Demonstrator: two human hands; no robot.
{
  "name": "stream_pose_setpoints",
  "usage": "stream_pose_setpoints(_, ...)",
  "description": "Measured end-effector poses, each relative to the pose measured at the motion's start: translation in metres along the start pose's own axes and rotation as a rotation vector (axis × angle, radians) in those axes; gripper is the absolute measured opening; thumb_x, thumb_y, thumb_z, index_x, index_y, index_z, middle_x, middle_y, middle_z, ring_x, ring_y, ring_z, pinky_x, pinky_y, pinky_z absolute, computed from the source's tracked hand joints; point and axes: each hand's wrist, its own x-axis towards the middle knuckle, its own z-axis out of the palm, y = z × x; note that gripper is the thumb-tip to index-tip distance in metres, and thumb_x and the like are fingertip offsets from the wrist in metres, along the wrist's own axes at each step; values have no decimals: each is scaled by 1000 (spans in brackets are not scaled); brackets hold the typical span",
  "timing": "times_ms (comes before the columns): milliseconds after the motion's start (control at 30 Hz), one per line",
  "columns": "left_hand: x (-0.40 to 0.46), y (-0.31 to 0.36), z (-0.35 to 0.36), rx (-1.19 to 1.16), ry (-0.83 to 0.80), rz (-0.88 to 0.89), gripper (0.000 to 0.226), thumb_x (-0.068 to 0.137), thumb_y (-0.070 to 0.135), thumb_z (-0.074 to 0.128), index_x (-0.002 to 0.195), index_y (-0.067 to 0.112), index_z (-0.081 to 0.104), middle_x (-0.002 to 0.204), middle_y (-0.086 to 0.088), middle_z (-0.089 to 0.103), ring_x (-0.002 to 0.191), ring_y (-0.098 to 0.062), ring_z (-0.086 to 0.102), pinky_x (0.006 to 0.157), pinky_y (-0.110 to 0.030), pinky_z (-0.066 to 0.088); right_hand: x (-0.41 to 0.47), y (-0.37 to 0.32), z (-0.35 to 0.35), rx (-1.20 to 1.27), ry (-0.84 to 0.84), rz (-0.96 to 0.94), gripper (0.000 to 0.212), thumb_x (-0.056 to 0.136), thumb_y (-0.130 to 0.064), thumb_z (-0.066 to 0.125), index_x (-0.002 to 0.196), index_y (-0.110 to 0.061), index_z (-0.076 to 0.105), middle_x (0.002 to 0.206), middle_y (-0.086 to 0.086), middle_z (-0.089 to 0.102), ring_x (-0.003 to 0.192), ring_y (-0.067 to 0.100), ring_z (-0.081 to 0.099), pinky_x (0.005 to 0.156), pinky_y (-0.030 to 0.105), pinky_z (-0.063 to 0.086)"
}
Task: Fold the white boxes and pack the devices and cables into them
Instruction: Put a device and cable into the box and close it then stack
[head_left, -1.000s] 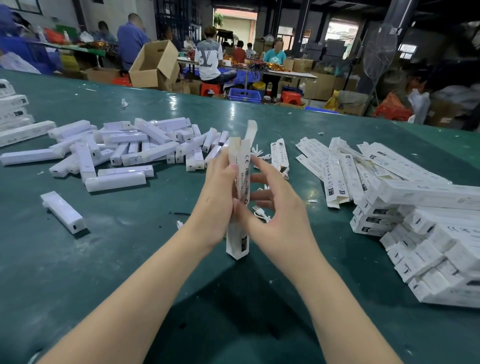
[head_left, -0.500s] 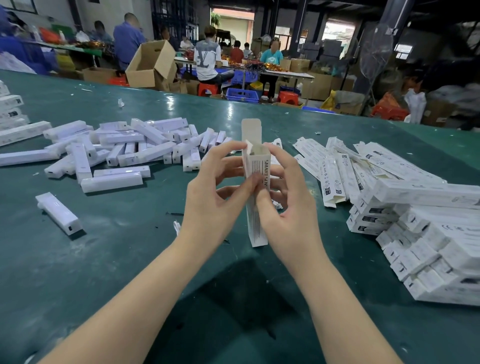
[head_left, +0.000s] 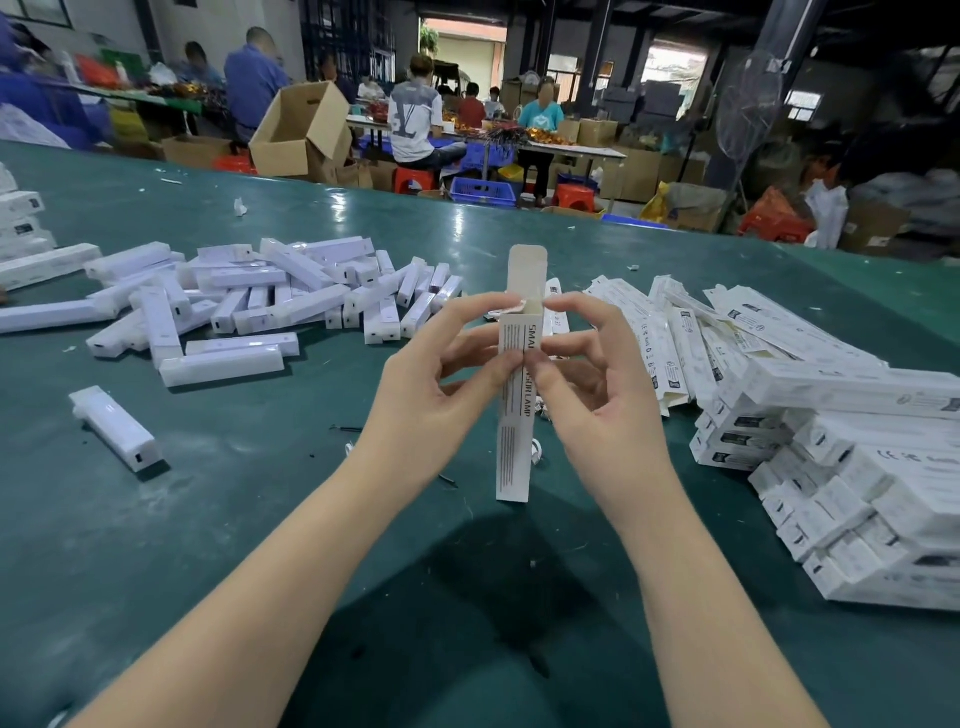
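At the left of the frame I see a lone white device (head_left: 117, 428) on the green table (head_left: 156, 545), with a heap of devices (head_left: 270, 296) behind it. At centre my left hand (head_left: 441, 395) pinches the upright white box (head_left: 517, 395), thumb on its front face and fingertips at the small side flap. My right hand (head_left: 597, 379) pinches the same box from the other side. The top tuck flap (head_left: 527, 278) stands open. Flat boxes (head_left: 701, 332) and folded ones (head_left: 883, 483) lie at right. I judge the box-forming step is underway; next, a device should slide into the open top.
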Motion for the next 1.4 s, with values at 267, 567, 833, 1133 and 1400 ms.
stream_pose_setpoints(267, 0, 3, 0, 83, 22, 75, 23, 94, 21, 62, 111, 36, 59, 101, 13, 66, 93, -12, 67, 73, -22, 55, -2, -1, -1, -81, -72, -58, 38, 91, -13, 50, 113, -42, 57, 96, -9, 64, 85, 7, 62, 74, 13, 48)
stream_pose_setpoints(567, 3, 15, 2, -55, 124, 148, 3, 91, 9, 64, 90, 12, 64, 89, 9, 70, 84, -2, 65, 74, -12, 47, -2, -7, 5, -35, 59, -176, 16, 93, -13, 62, 102, -25, 68, 102, -1, 67, 93, 15, 66, 77, 21, 51)
stream_pose_setpoints(833, 2, 19, -1, 15, 125, 164, 25, 92, 9, 64, 114, 20, 64, 94, 9, 69, 87, -3, 65, 77, -13, 47, -4, -7, 11, 163, 116, -55, 18, 91, -7, 67, 107, -12, 72, 104, 8, 71, 92, 17, 70, 85, 33, 56)
stream_pose_setpoints(1133, -2, 21, -3, 74, 265, 135, 9, 90, 19, 68, 96, 21, 74, 87, 8, 74, 82, -9, 69, 72, -25, 56, -7, -7, 17, 152, 83, -105, 18, 90, -6, 68, 101, -20, 65, 98, -6, 71, 94, 15, 69, 84, 27, 54)
stream_pose_setpoints(1400, -1, 26, -5, 87, 262, 128, 9, 89, 17, 69, 93, 23, 74, 94, 5, 74, 89, -12, 70, 76, -29, 58, -5, -8, 16, 102, 53, -142, 25, 90, -7, 69, 98, -30, 66, 97, -11, 71, 94, 14, 70, 84, 26, 53)
